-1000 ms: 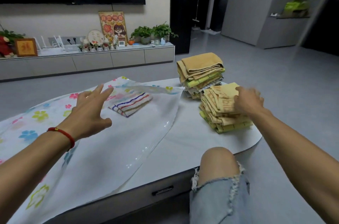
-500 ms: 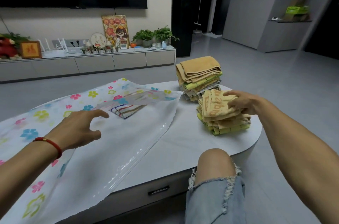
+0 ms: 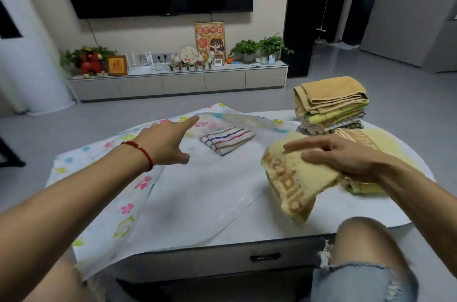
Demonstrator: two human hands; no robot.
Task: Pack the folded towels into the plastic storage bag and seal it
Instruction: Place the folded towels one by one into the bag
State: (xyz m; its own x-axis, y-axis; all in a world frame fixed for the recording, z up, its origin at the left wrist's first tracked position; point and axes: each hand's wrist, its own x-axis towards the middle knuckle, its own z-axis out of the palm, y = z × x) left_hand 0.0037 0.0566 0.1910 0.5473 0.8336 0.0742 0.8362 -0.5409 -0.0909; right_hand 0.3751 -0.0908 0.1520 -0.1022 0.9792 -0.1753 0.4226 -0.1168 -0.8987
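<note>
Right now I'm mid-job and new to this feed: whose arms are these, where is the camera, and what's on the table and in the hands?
There is no machine here: the arms belong to a person, and the one camera sits on their head, looking forward and down. The left hand, with a red bracelet at its wrist, reaches with straight fingers over the flowered plastic storage bag spread on the white table. One striped towel already lies under the bag's clear top layer. The right hand holds a folded yellow towel with brown lettering, lifted off the near towel stack. A taller towel stack stands behind it. A bare knee shows at the bottom edge.
</note>
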